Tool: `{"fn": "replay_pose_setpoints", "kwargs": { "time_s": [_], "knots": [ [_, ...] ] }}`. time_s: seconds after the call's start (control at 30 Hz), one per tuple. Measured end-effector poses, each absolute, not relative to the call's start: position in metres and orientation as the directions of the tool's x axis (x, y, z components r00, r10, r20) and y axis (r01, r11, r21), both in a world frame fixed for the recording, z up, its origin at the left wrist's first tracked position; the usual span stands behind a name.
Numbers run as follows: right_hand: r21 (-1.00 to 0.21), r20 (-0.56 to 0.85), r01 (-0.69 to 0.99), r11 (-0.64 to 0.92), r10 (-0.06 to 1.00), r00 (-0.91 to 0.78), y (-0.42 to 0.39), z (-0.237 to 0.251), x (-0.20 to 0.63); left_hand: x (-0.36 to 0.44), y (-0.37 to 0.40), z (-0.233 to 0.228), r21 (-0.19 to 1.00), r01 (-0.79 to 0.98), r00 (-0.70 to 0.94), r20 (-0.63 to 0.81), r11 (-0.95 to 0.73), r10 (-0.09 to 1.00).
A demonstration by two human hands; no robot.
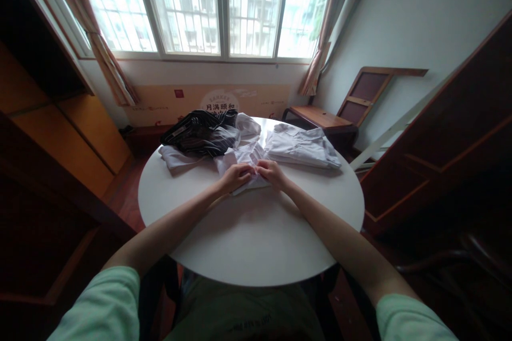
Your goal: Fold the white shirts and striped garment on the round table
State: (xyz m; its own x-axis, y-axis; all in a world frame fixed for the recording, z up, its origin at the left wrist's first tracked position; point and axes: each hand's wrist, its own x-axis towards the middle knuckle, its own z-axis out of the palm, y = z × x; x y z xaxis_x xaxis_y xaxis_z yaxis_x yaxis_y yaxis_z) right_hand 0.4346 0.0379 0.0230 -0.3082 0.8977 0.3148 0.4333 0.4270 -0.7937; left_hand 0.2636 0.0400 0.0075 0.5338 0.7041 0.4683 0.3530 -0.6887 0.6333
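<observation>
My left hand (237, 175) and my right hand (271, 171) meet at the middle of a round white table (256, 234), both pinching the near edge of a crumpled white garment (244, 157). The fingertips of the two hands almost touch. Behind the garment to the left lies a dark striped piece of clothing (202, 133) on more white cloth. To the right rests a folded white shirt (300, 148).
A window (208, 8) with curtains fills the back wall. A small wooden side table (320, 120) stands at the back right, dark wooden furniture (444, 138) on the right, and orange-brown cabinets (68, 133) on the left. The table's near half holds only my forearms.
</observation>
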Motion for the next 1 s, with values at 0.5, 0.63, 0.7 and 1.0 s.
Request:
{"fn": "replay_pose_setpoints", "kwargs": {
  "time_s": [0.5,0.63,0.7,1.0],
  "knots": [
    [-0.814,0.561,0.274,0.512,0.816,0.140,0.025,0.044,0.432,0.251,0.030,0.025,0.222,0.529,0.195,0.907,-0.819,0.372],
    [-0.798,0.600,0.141,0.586,0.749,0.282,0.022,0.050,0.433,0.251,0.025,0.024,0.115,0.572,0.230,0.928,-0.812,0.294],
    [-0.765,0.638,0.156,0.625,0.703,0.315,0.018,0.052,0.431,0.254,0.023,0.022,0.113,0.578,0.262,0.912,-0.808,0.315],
    [-0.582,0.813,0.487,0.651,0.464,0.351,0.008,0.049,0.433,0.261,0.031,0.021,0.451,0.632,0.056,0.784,-0.630,0.618]
  ]
}}
